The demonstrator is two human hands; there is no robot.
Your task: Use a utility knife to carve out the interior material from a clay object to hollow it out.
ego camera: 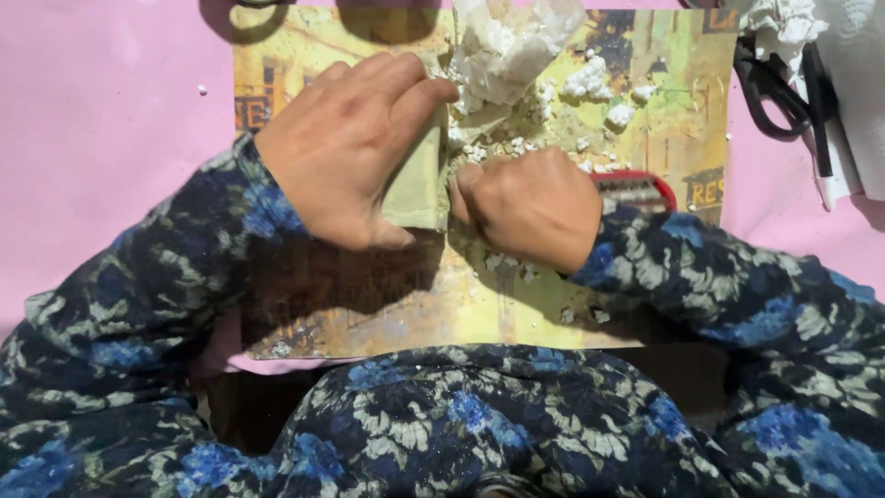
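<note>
My left hand (pixel 350 148) lies flat, fingers spread, pressing down a pale green flat piece (pixel 419 189) on a yellow printed mat (pixel 387 314). My right hand (pixel 530 207) is a closed fist right beside that piece's right edge, gripping a tool with a red handle (pixel 641 189); the tool's working end is hidden under the fist. White crumbs and lumps (pixel 590 83) lie scattered above both hands, and a crumpled white plastic bag (pixel 507 46) sits at the mat's top middle.
The mat rests on a pink surface (pixel 111 138). Black-handled scissors (pixel 774 92) and white crumpled paper (pixel 848 74) lie at the top right. My blue floral sleeves and lap fill the lower part of the view.
</note>
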